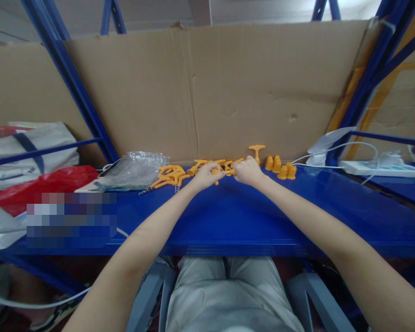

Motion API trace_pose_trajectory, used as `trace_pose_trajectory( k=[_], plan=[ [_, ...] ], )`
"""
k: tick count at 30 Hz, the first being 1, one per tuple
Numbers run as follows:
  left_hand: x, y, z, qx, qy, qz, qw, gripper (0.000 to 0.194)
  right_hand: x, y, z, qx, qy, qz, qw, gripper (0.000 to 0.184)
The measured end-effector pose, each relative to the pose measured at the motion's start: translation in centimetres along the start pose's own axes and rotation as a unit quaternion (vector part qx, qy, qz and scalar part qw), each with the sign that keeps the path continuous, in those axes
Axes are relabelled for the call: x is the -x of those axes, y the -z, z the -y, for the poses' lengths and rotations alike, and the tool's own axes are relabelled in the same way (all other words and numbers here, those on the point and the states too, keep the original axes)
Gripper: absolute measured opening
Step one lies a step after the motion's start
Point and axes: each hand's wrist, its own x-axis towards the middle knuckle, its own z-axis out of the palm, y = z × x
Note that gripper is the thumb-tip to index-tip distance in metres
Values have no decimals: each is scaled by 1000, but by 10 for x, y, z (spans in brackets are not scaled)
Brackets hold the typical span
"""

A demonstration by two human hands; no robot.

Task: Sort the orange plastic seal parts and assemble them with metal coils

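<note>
Both my hands reach to the far side of a blue shelf (pixel 228 216). My left hand (pixel 205 175) is closed around a small orange plastic part (pixel 215 171). My right hand (pixel 248 171) is closed on an orange part (pixel 230 172) too, and the two hands meet over it. To the left lies a pile of orange lever-shaped parts (pixel 171 175). Several orange cone-shaped pieces (pixel 281 168) stand to the right. An orange T-shaped piece (pixel 256 151) stands upright just behind my right hand.
A cardboard sheet (pixel 210 87) walls off the back. A clear plastic bag (pixel 133 170), a red bag (pixel 41 186) and a white bag (pixel 31 147) lie at the left. A white power strip (pixel 380 168) with cables sits at the right. Blue rack posts (pixel 65 69) stand on both sides.
</note>
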Motion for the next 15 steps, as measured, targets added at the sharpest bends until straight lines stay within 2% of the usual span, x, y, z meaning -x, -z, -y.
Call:
trace_pose_trajectory(
  k=[4,10,13,15],
  plan=[
    [1,1,-5,-55,-46,-9,997,25,2,7,-4,7,1,8,1000,34],
    [3,0,-11,-179,-151,-31,972,23,8,11,-11,8,11,36,999,35],
    [2,-2,-12,-174,-154,-31,972,24,9,8,-12,5,8,35,999,34],
    [1,-3,-11,-142,-118,-31,982,25,10,7,-11,2,4,15,1000,33]
  ],
)
